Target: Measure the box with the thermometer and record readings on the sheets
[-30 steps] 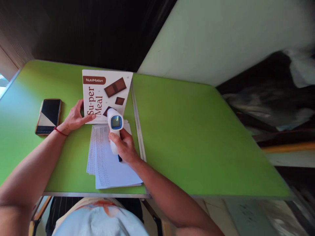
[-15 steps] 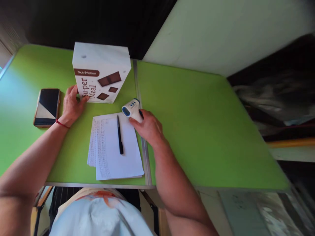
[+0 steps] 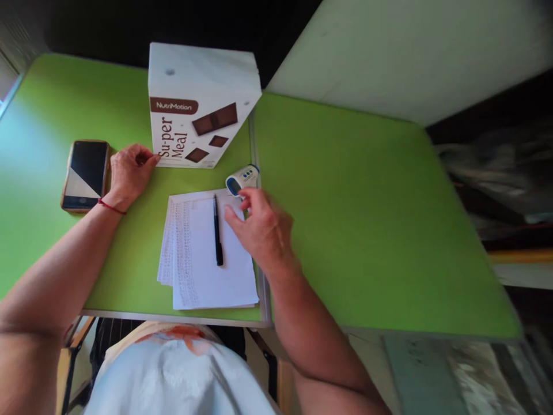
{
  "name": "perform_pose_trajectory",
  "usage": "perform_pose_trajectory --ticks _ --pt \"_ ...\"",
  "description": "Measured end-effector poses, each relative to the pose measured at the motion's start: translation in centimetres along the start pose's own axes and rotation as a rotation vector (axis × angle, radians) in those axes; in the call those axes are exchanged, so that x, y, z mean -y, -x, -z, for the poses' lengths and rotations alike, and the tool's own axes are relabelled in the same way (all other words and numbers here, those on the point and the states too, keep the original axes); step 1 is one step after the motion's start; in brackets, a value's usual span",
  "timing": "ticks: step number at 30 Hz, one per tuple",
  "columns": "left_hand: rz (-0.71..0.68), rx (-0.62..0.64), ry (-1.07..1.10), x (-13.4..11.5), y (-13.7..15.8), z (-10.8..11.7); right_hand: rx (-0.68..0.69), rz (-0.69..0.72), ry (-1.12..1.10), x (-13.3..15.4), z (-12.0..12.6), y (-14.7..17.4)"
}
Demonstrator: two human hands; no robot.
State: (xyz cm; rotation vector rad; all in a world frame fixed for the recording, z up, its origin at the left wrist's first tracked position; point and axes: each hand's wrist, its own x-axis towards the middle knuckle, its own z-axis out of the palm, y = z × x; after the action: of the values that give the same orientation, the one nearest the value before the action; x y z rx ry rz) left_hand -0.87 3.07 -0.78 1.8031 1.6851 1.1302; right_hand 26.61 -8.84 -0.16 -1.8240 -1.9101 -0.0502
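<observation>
A white NutriMotion box (image 3: 184,132) with brown chocolate-bar pictures stands upright at the back of the green table. By its lower left corner is my left hand (image 3: 132,173), its fingers loosely curled and apart; a fingertip meets the box edge. A white and blue infrared thermometer (image 3: 245,176) lies over the top right of a stack of papers (image 3: 228,279), its handle hidden behind my right hand (image 3: 263,225). That hand is open, thumb and fingers spread, hovering just in front of the thermometer. On the papers rests a black pen (image 3: 218,236).
A phone (image 3: 85,176) in a brown case lies left of my left hand. The green table (image 3: 367,219) has a metal seam running beside the papers. A dark panel and a pale wall (image 3: 380,52) stand behind it.
My right hand has let go of the thermometer and pulled back slightly with its fingers spread. My left fingers have loosened from the box's side. The view has shifted a little.
</observation>
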Motion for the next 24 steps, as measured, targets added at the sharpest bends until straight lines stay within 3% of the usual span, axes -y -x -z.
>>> perform_pose_trajectory --ticks 4,7,12,15,19,24 --pt "-0.034 0.117 -0.004 -1.0 0.8 0.0 0.144 0.068 -0.056 1.6 -1.1 1.1" --pt "-0.170 0.270 -0.012 -1.4 1.4 0.0 0.076 0.129 -0.191 1.2 -1.3 1.0" --pt "-0.485 0.563 -0.032 -1.2 1.2 0.0 0.018 0.197 -0.659 -0.2 -1.5 0.3" --pt "-0.561 0.601 -0.099 -0.9 1.0 -0.2 -0.002 0.175 -0.810 0.1 -2.1 0.7" --pt "-0.541 0.611 -0.146 -0.7 1.0 -0.3 -0.061 0.038 -0.864 1.4 -2.0 1.5" --pt "-0.521 0.629 -0.156 -0.8 1.0 -0.4 0.004 -0.070 -0.984 2.8 -1.6 1.4"
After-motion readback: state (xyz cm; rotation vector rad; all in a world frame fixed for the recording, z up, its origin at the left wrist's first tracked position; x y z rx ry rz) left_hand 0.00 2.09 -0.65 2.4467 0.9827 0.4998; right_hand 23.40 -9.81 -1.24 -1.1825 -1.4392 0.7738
